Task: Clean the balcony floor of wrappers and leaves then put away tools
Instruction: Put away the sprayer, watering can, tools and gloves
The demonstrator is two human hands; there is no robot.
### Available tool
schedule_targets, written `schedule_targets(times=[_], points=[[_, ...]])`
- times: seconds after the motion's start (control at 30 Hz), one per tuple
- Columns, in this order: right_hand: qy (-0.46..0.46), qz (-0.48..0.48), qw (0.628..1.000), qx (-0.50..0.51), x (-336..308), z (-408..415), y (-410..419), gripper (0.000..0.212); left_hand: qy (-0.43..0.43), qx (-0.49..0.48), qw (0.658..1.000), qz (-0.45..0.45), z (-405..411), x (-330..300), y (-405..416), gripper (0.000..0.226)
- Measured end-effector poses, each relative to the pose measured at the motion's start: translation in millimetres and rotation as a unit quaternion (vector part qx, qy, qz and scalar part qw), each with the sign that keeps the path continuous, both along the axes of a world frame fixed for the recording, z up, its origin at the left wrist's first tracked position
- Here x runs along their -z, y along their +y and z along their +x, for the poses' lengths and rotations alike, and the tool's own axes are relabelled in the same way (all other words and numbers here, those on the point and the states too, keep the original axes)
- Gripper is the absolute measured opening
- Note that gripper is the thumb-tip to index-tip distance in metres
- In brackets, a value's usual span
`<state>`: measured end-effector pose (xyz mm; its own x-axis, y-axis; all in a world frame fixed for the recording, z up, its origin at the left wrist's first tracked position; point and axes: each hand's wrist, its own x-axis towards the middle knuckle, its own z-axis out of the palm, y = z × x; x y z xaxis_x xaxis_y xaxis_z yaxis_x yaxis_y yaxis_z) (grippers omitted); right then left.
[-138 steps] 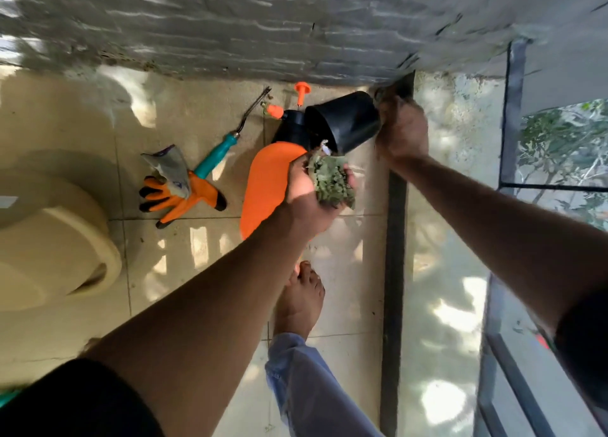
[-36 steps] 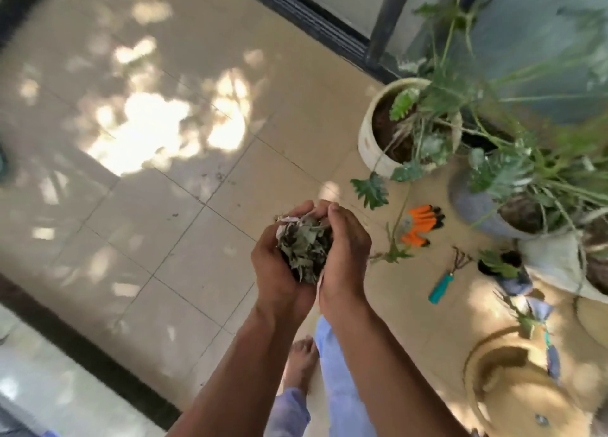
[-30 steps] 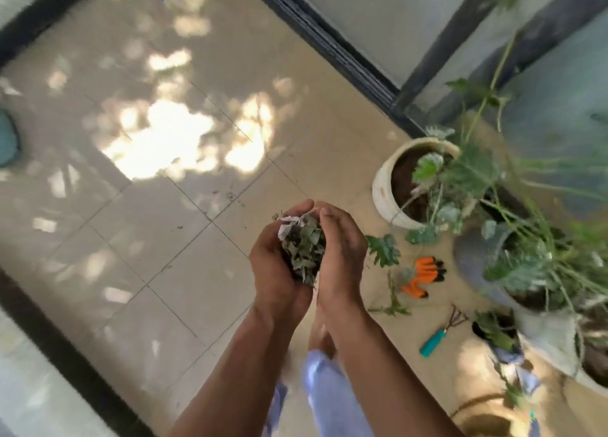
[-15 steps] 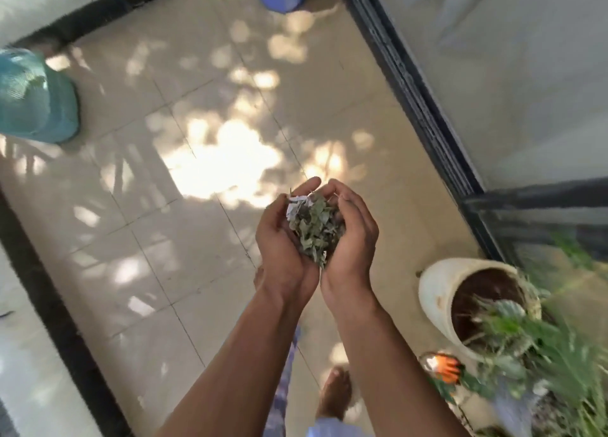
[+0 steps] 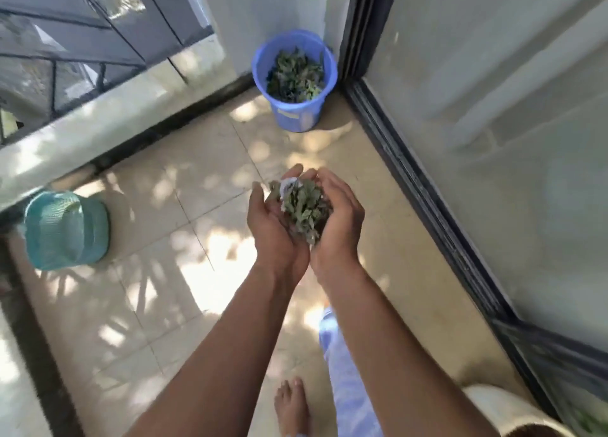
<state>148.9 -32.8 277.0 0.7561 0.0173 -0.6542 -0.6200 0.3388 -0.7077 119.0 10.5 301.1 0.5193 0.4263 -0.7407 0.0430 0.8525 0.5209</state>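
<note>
A heap of dry green leaves [image 5: 304, 208] with a scrap of white wrapper [image 5: 288, 185] on top rests in my two cupped hands. My left hand [image 5: 269, 226] and my right hand [image 5: 339, 221] press together at the heels, palms up, over the tiled floor. Ahead in the corner stands a blue bucket [image 5: 297, 115] with leaves in it. My hands are well short of it, held above the tiles.
A teal mesh basket [image 5: 65, 231] lies on its side at the left by the low parapet wall [image 5: 98, 120]. A glass sliding door in a dark frame [image 5: 424, 186] runs along the right. The cream rim of a pot [image 5: 503, 410] shows bottom right. My bare foot [image 5: 291, 407] is below.
The view has turned from the plants and tools toward the corner. The blue bucket is nearer and fully in view. Both hands still cup the same leaves.
</note>
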Motion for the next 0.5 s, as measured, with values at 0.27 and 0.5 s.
schedule_targets(times=[0.27,0.5], points=[[0.077,0.012,0.997,-0.024,22,166,86,0.039,-0.022,0.024,0.999,-0.040,158,36,95,0.071],[0.142,-0.033,0.989,-0.009,64,267,160,0.030,-0.003,0.071,0.989,-0.127,255,66,191,0.070]])
